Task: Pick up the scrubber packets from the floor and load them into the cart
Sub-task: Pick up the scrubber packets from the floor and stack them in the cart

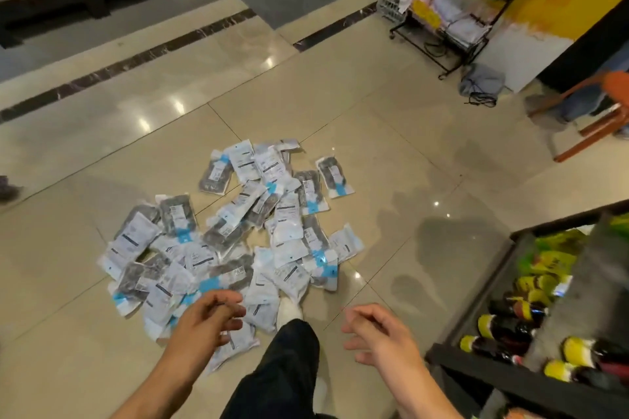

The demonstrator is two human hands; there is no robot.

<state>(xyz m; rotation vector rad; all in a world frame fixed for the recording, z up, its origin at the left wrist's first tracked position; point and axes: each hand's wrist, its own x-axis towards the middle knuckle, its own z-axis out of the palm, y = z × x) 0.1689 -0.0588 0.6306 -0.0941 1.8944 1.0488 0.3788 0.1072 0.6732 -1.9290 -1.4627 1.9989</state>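
A pile of several scrubber packets (238, 238), clear plastic with grey scrubbers and white-and-blue labels, lies spread on the beige tiled floor in the middle of the head view. My left hand (207, 320) hovers over the near edge of the pile, fingers loosely curled, holding nothing. My right hand (377, 333) hangs to the right of the pile above bare floor, fingers relaxed and empty. My dark trouser leg and white shoe (289, 311) stand at the pile's near edge, between the two hands. No cart shows in this view.
A dark shelf (483, 303) with bottles and yellow packs stands at the right. A wire display rack (452, 10) with packaged goods is at the back right. An orange chair (599, 119) and another person's legs are at the far right. Dark counters line the back.
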